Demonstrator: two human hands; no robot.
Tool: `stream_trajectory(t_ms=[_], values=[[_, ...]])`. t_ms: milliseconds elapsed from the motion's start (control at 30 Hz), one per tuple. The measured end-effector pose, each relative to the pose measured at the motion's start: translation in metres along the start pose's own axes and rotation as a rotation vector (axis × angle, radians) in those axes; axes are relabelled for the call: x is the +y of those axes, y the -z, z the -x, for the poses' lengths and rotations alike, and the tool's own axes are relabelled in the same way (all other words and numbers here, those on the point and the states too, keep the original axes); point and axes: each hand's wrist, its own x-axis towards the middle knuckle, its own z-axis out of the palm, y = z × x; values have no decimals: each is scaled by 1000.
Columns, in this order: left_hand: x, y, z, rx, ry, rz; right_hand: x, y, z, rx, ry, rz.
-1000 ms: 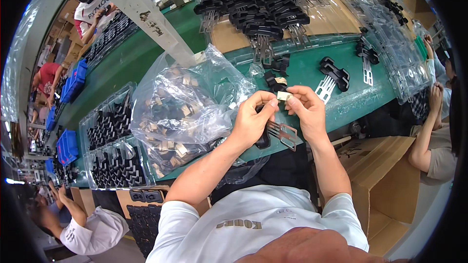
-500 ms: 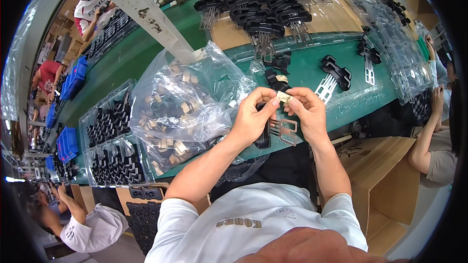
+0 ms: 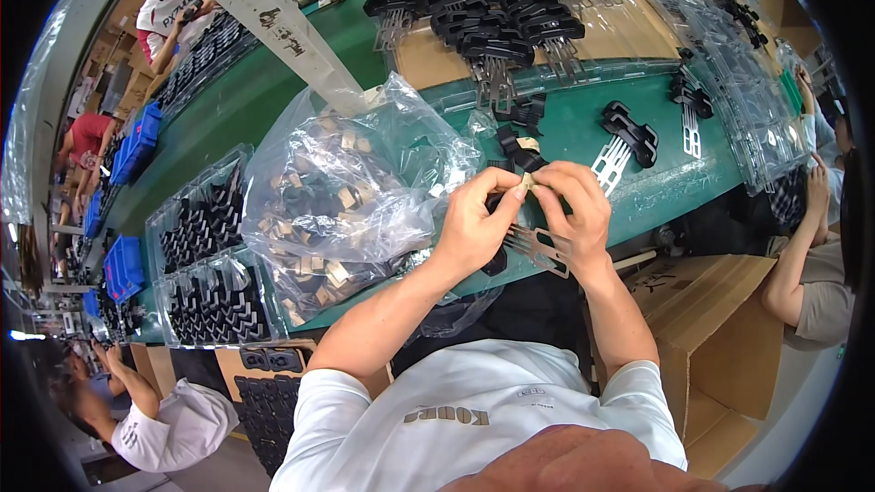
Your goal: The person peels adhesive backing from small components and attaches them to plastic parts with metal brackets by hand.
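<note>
My left hand [image 3: 476, 219] and my right hand [image 3: 572, 210] meet over the green table [image 3: 565, 132], fingertips pinching a small tan piece [image 3: 527, 181] between them. Under my palms lies a black plastic part with a metal pronged frame [image 3: 538, 247]. A clear plastic bag [image 3: 342, 191] full of small tan and black pieces sits just left of my left hand. Another black part with a tan piece [image 3: 521, 148] lies just beyond my fingers.
Finished black parts with metal frames [image 3: 629, 138] lie to the right; several more are stacked on cardboard [image 3: 510, 18] farther back. Clear trays of black parts [image 3: 205, 264] sit at the left. Other people work at both sides; a cardboard box [image 3: 702, 328] stands at lower right.
Both hands stay together over the same spot; the fingers have shifted slightly on the small tan piece.
</note>
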Motion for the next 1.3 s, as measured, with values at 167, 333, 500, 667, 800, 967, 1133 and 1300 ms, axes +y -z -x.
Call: stream_trajectory(t_ms=[167, 333, 500, 667, 800, 967, 1133, 1300], values=[[1, -2, 1, 22, -77, -102, 1, 1, -1, -15, 186, 117], [0, -3, 0, 32, -243, -223, -2, 5, -1, -41, 202, 133], [-2, -2, 1, 35, -334, -284, -5, 7, -2, -53, 219, 147], [1, -3, 2, 60, -398, -348, -11, 9, -4, -66, 227, 210], [4, -3, 3, 74, -429, -381, -15, 12, -4, -106, 193, 211], [2, -4, 4, 96, -472, -389, -19, 11, -5, -125, 160, 185], [3, -3, 6, 73, -406, -411, -18, 10, -5, -114, 192, 209], [3, -5, 7, 70, -422, -435, -19, 12, -6, -140, 204, 234]])
